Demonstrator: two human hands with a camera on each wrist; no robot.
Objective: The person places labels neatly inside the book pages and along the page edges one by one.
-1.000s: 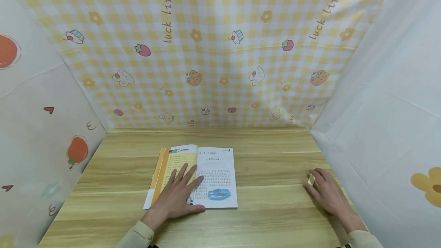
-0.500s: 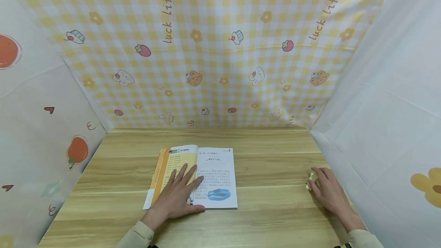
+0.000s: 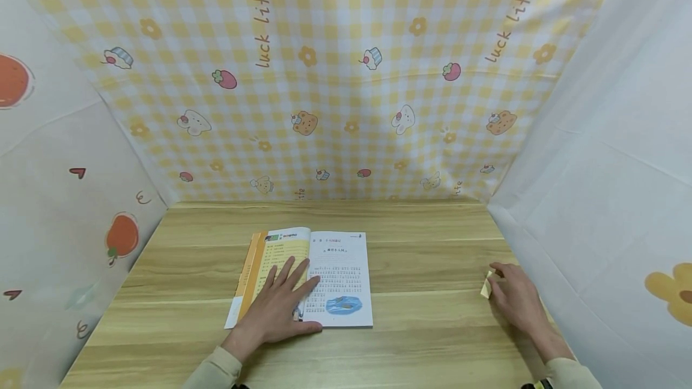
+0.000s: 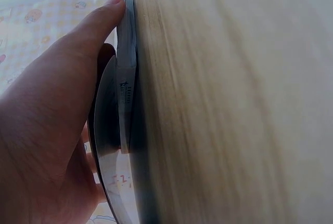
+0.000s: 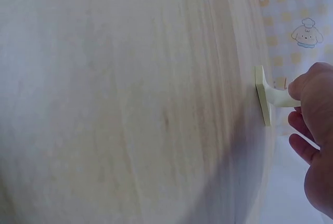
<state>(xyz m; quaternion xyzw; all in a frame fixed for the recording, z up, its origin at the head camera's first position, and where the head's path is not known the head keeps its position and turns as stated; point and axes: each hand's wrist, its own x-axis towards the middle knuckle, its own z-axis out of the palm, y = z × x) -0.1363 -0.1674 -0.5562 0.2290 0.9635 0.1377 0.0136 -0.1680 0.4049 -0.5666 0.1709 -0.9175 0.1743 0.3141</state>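
Near the surface's right edge, the tool, likely light and stiff, is aptly pinched by its handle in the right grip; the book is covered by the spread left grip

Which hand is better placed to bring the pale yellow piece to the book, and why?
Probably the right hand: it pinches the pale yellow piece, while the left hand lies spread over the open book.
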